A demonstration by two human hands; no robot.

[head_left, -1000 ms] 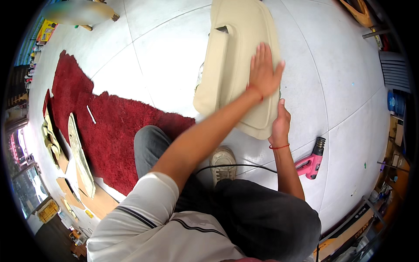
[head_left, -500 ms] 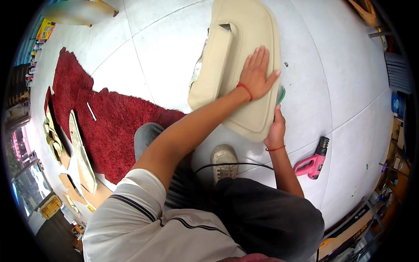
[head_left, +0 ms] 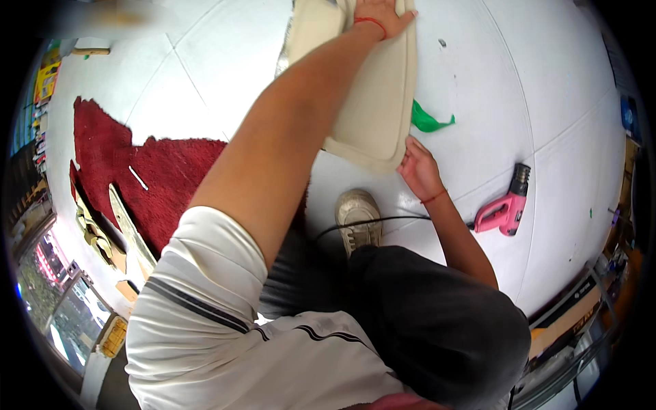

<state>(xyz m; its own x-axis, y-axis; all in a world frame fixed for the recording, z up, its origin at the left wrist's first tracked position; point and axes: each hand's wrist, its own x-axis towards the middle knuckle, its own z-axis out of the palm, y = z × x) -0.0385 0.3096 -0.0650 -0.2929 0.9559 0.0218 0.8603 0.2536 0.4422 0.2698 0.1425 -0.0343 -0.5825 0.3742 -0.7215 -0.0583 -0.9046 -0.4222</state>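
A beige padded trim panel (head_left: 374, 116), which looks like a car door panel, lies in front of me, and its far end is cut off by the top of the view. My left hand (head_left: 378, 15) rests palm down on its far part, thumb spread out, with the fingertips out of view. At the panel's near right corner, my right hand (head_left: 421, 171) pinches the edge with curled fingers. A green strip (head_left: 432, 120) pokes out beside the right edge. Over the left part of the panel my left forearm hides some of the surface.
A pink heat gun (head_left: 504, 208) lies on the pale floor to the right, its black cord (head_left: 400, 218) crossing by my shoe (head_left: 358, 215). Red shaggy carpet pieces (head_left: 171, 171) lie left, with worn trim pieces (head_left: 130, 222) beside them. Boxes (head_left: 564, 324) stand at lower right.
My left hand has slid farther forward along the panel. The panel sits higher in view, and more of the green strip shows. My right hand stays at the near right corner.
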